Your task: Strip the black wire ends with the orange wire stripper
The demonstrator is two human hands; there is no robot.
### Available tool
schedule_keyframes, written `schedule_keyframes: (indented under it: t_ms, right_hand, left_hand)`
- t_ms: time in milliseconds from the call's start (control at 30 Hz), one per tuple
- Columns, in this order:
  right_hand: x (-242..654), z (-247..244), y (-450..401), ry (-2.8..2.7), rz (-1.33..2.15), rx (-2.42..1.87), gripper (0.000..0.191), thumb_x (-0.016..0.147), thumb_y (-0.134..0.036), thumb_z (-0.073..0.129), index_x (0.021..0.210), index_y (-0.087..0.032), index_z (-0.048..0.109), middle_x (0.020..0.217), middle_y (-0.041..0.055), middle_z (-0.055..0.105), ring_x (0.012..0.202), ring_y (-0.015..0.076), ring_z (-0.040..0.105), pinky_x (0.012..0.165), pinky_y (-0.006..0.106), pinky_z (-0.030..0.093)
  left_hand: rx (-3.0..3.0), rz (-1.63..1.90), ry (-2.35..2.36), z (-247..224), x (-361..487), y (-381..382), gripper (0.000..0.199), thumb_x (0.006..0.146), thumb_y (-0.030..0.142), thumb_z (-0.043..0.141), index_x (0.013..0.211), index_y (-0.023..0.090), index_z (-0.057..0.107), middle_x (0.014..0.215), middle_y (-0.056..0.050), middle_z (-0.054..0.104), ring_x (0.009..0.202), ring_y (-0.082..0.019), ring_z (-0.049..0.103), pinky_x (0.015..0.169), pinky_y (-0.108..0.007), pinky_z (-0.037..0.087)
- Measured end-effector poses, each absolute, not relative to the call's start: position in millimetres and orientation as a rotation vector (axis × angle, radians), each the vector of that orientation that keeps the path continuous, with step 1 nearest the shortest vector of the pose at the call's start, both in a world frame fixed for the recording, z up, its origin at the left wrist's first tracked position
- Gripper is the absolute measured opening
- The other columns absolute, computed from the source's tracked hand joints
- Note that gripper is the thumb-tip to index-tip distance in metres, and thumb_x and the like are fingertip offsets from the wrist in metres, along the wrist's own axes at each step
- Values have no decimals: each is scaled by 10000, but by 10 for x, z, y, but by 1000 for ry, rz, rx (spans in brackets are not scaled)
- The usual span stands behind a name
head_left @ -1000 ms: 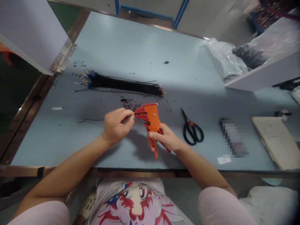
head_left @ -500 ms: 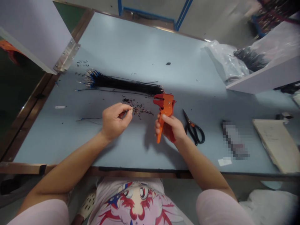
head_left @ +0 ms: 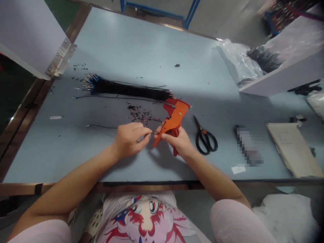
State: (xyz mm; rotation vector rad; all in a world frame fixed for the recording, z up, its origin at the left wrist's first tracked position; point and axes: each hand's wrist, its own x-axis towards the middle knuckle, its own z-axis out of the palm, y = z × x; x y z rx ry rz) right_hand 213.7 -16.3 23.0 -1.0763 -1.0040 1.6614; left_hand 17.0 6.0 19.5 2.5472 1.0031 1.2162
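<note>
Pinched in my left hand (head_left: 132, 139) is a thin black wire (head_left: 102, 126), whose blue-sleeved metal tip points to the left. The wire's short right end sticks out of my fingertips and meets the fingers of my right hand (head_left: 176, 140). That hand is wrapped round an orange and red wire stripper (head_left: 174, 116), its jaws tilted up and to the left. Beyond my hands lies a thick bundle of black wires (head_left: 126, 88), with blue sleeves and metal tips at its left end. Small insulation scraps (head_left: 143, 114) are scattered between the bundle and my hands.
Black-handled scissors (head_left: 205, 136) lie right of my right hand. Farther right are a blurred-out object (head_left: 249, 145), a white paper slip (head_left: 238, 169) and a beige board (head_left: 293, 146). Plastic bags (head_left: 243, 62) sit by the right partition. A white label (head_left: 55, 117) is at left.
My left hand has moved right with the wire, up to my right hand. The wire stripper has tilted and its handles have spread apart. The view has shifted slightly.
</note>
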Motion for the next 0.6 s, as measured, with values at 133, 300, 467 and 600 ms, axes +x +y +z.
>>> schedule_keyframes:
  t_ms: [133, 300, 467, 600]
  right_hand:
    - [2127, 232, -166, -1037, 1668, -1050, 379, 701, -293, 756, 959, -196, 496, 879, 30, 617, 777, 185, 655, 775, 372, 553]
    - [2080, 257, -199, -1069, 1661, -1089, 347, 708, -297, 739, 909, -199, 474, 832, 26, 595, 746, 180, 634, 687, 350, 566]
    - [2082, 281, -188, -1114, 1571, -1202, 259, 717, -244, 697, 805, -206, 457, 713, 5, 561, 605, 153, 584, 548, 310, 545]
    - [2178, 266, -104, -1078, 1464, -1270, 233, 733, -218, 678, 841, -207, 473, 704, 7, 580, 609, 162, 592, 557, 323, 542]
  left_hand:
    - [2665, 1160, 978, 168, 172, 35, 77, 798, 189, 556, 793, 197, 632, 614, 14, 601, 575, -105, 543, 534, -230, 368]
    - [2750, 1078, 950, 167, 198, 5, 103, 811, 195, 536, 765, 193, 629, 617, 5, 600, 569, -110, 529, 519, -244, 352]
    - [2811, 1068, 956, 238, 156, 18, 100, 797, 190, 549, 734, 201, 626, 578, 21, 571, 540, -107, 503, 498, -250, 336]
    - [2473, 1351, 1274, 381, -3, 124, 48, 765, 164, 606, 756, 195, 642, 535, 40, 505, 495, -85, 440, 497, -234, 335]
